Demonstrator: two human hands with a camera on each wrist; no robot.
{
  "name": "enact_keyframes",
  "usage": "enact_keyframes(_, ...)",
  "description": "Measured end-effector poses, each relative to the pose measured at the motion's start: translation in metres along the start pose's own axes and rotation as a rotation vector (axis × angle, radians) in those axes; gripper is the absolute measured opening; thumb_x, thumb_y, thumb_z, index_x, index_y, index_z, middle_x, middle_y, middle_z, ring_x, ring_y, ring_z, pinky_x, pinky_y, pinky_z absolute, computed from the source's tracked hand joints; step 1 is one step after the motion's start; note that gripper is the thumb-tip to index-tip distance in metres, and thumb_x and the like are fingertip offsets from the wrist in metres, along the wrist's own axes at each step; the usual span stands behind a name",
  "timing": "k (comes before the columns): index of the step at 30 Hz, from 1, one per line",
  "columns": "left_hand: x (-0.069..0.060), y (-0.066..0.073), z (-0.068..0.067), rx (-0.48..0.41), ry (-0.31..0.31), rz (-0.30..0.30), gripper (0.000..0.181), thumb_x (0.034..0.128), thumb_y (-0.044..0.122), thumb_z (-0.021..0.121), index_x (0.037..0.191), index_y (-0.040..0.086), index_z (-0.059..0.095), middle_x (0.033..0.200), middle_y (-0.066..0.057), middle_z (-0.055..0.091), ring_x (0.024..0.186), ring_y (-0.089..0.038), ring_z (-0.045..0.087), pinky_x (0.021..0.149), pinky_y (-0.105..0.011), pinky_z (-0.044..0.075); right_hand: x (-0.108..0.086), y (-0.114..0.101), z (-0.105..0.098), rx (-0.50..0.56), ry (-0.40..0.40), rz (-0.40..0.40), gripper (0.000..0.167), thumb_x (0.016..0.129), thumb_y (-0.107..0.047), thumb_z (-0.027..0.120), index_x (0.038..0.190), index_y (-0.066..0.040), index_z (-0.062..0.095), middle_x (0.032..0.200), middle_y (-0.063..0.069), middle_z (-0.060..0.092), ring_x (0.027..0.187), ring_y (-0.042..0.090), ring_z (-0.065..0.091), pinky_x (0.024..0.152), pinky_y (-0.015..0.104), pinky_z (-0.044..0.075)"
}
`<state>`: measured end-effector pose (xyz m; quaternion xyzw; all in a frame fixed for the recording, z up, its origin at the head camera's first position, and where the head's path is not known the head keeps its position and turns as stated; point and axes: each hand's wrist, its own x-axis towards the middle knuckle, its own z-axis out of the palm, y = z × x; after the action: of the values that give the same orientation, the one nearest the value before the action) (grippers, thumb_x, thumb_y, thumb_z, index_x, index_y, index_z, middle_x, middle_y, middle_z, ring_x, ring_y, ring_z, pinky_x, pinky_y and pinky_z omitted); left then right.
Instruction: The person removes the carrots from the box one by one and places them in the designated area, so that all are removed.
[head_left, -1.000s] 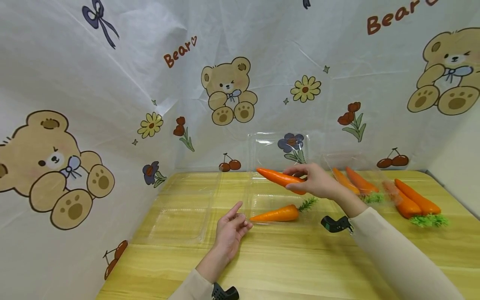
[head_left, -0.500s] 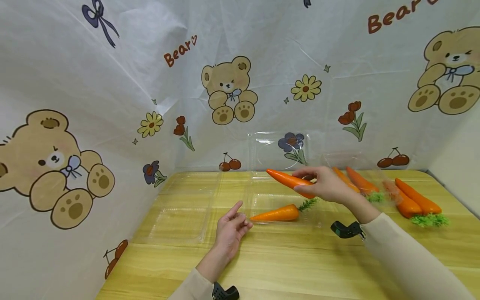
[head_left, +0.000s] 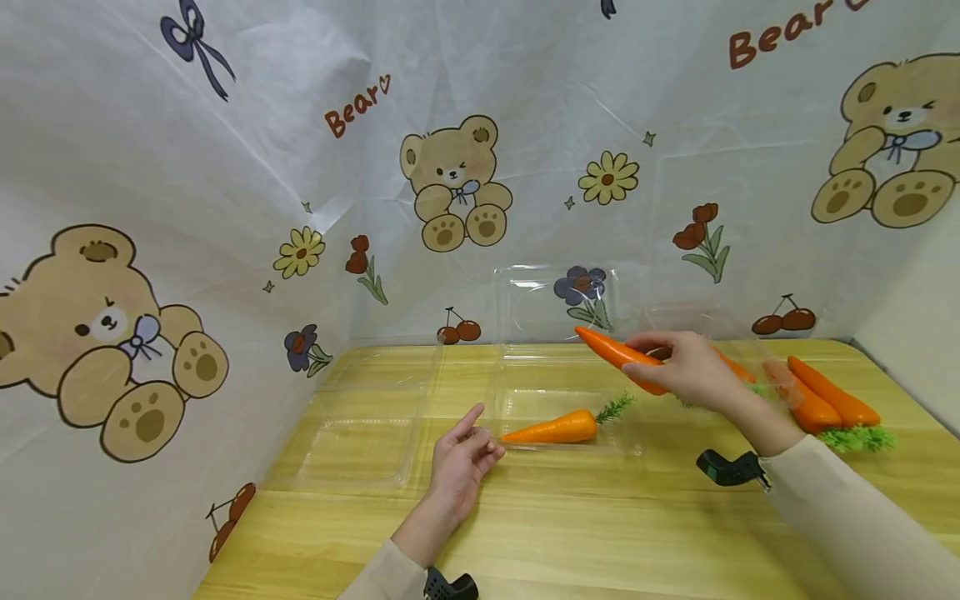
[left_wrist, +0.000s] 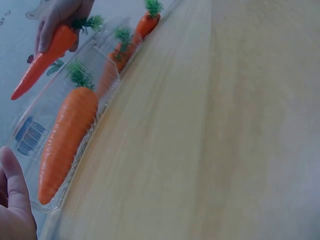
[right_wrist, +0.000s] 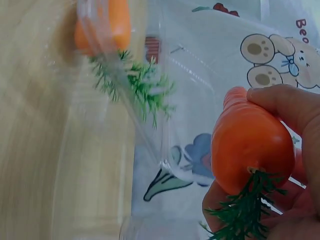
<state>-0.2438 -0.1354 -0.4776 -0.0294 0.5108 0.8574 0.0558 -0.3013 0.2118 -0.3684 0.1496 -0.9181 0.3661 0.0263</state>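
My right hand (head_left: 693, 367) grips an orange carrot (head_left: 611, 350) by its thick end, above the table. Its pointed tip faces left, and its green top (right_wrist: 245, 212) shows in the right wrist view. A second carrot (head_left: 555, 427), lighter orange with a green top, lies in the middle clear plastic box (head_left: 570, 450), whose lid (head_left: 532, 304) stands raised behind. My left hand (head_left: 461, 467) stays beside that box's front left corner, near the carrot's tip. Its index finger is extended, the others loosely bent, and it holds nothing; whether it touches the box I cannot tell.
Another clear box (head_left: 360, 479) lies on the left of the wooden table (head_left: 562, 533). A third clear box (head_left: 765, 354) at the right has carrots (head_left: 738, 367) in it, partly behind my right hand. Beyond it are two more carrots (head_left: 840, 396). A bear-print sheet (head_left: 300, 150) hangs behind.
My right hand has moved right with the carrot, from above the middle box towards the right box. The left hand and the carrot in the middle box have stayed in place.
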Motion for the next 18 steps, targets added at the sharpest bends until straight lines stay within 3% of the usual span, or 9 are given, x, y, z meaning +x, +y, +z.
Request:
enact_keyframes(6, 0.000, 0.001, 0.000, 0.004, 0.011, -0.007, 0.061, 0.1015, -0.006, 0.051, 0.160, 0.005, 0.037, 0.093, 0.002, 0.050, 0.078, -0.010, 0.057, 0.077, -0.023, 0.062, -0.004, 0.014, -0.017, -0.036, 0.020, 0.013, 0.052, 0.095, -0.042, 0.074, 0.134, -0.007, 0.067, 0.121, 0.021, 0.070, 0.091, 0.026, 0.066, 0.062, 0.031, 0.059)
enact_keyframes(10, 0.000, 0.001, 0.000, -0.003, 0.021, -0.014, 0.061, 0.1015, -0.006, 0.051, 0.159, 0.006, 0.037, 0.094, 0.003, 0.050, 0.077, -0.011, 0.057, 0.077, -0.023, 0.062, -0.010, 0.024, -0.030, -0.100, 0.047, 0.017, 0.053, 0.095, -0.047, 0.073, 0.133, -0.010, 0.068, 0.120, 0.019, 0.071, 0.093, 0.026, 0.067, 0.065, 0.028, 0.058)
enact_keyframes(13, 0.000, 0.002, 0.000, -0.006, 0.020, -0.014, 0.061, 0.1014, -0.006, 0.051, 0.160, 0.006, 0.037, 0.094, 0.003, 0.050, 0.077, -0.011, 0.057, 0.077, -0.023, 0.062, -0.016, 0.032, -0.040, -0.129, 0.056, 0.029, 0.052, 0.095, -0.049, 0.072, 0.133, -0.013, 0.068, 0.121, 0.019, 0.071, 0.093, 0.024, 0.068, 0.064, 0.028, 0.057)
enact_keyframes(18, 0.000, 0.002, 0.001, -0.005, 0.017, -0.015, 0.061, 0.1014, -0.006, 0.051, 0.159, 0.006, 0.037, 0.094, 0.002, 0.049, 0.077, -0.011, 0.057, 0.077, -0.023, 0.062, -0.026, 0.046, -0.057, -0.160, 0.070, 0.051, 0.053, 0.096, -0.044, 0.072, 0.134, -0.007, 0.067, 0.122, 0.025, 0.069, 0.090, 0.023, 0.066, 0.060, 0.026, 0.055)
